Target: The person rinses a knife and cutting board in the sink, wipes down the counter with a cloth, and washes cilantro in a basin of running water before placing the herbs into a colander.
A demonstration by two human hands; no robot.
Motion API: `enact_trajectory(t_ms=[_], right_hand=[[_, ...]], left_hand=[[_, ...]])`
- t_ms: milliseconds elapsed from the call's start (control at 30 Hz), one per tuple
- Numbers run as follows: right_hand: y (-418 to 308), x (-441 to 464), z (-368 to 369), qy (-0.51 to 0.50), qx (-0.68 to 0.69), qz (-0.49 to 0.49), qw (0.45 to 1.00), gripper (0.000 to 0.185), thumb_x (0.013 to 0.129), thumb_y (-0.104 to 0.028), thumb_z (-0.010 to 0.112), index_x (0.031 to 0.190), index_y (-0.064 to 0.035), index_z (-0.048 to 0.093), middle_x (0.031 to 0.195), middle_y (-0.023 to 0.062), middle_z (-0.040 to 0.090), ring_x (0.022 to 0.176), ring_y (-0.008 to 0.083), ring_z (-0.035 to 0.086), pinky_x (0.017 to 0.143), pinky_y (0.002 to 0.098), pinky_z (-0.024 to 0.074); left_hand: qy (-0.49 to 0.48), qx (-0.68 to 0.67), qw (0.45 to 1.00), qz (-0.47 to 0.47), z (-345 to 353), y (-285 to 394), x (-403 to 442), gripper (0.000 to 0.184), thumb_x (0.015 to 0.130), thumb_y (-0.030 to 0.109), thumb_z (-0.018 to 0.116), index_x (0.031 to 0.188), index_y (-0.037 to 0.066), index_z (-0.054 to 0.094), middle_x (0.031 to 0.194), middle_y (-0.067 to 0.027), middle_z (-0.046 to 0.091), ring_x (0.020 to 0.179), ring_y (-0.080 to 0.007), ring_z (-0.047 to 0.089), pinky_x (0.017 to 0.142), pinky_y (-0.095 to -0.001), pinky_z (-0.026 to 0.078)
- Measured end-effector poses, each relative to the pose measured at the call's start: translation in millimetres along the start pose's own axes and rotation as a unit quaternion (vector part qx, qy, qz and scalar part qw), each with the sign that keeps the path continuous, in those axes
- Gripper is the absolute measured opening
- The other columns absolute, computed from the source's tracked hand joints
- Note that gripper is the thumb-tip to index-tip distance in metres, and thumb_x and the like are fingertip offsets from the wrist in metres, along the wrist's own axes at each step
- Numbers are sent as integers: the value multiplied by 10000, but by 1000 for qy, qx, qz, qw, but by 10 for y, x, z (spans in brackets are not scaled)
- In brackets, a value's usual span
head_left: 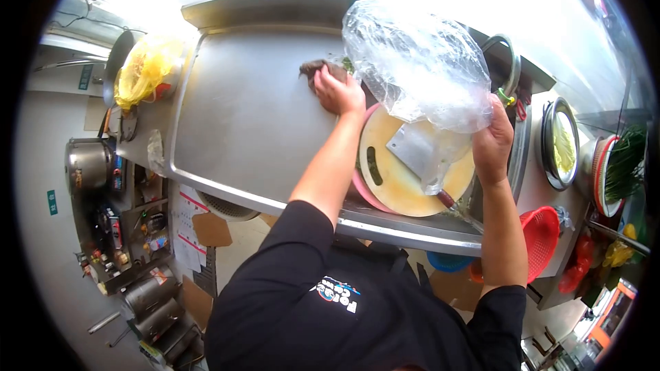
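Hands [342, 95] hold rumpled cloth [311, 69] and crinkled plastic [418, 62]

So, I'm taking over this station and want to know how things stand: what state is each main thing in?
Left hand: closed on the brown cloth
Brown cloth: bunched up
Right hand: closed on the clear plastic bag
Clear plastic bag: puffed out, wrinkled
Cutting board: lying flat
Cleaver: lying on the board, partly behind the bag
Yellow bag: crumpled
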State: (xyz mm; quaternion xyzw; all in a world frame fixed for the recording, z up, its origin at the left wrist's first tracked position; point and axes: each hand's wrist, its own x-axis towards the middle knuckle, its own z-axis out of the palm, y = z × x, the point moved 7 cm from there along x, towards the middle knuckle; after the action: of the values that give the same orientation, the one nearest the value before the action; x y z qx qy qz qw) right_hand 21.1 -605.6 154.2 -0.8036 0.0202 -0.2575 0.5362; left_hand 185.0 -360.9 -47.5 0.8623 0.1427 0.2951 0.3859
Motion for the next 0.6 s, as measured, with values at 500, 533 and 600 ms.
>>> enact_trajectory(t_ms=[500, 533, 600], right_hand=[[12, -268, -232, 32, -51, 41, 997, 256, 934, -1, 580, 1189, 16, 603, 1075, 16, 626, 984, 100, 563, 877, 238, 450], [-3, -258, -222, 30, -49, 38, 998, 256, 934, -1, 580, 1189, 16, 603, 1075, 16, 626, 984, 100, 563, 877, 238, 450], [-17, -227, -197, 30, -35, 33, 998, 239, 933, -7, 585, 1170, 20, 604, 1051, 12, 616, 963, 96, 556, 861, 232, 448]], left_hand=[[-438, -306, 845, 28, 1376, 480, 1, 401, 827, 313, 682, 1080, 5, 641, 1159, -164, 645, 1050, -254, 627, 904, -377, 492], [-420, -364, 830, 42, 1402, 455, -19, 374, 837, 285, 678, 1066, -9, 643, 1147, -162, 646, 1040, -234, 627, 894, -362, 496], [-367, -376, 845, 101, 1136, 495, 93, 354, 789, 181, 725, 1096, 27, 640, 1124, -142, 636, 1035, -234, 621, 889, -350, 498]])
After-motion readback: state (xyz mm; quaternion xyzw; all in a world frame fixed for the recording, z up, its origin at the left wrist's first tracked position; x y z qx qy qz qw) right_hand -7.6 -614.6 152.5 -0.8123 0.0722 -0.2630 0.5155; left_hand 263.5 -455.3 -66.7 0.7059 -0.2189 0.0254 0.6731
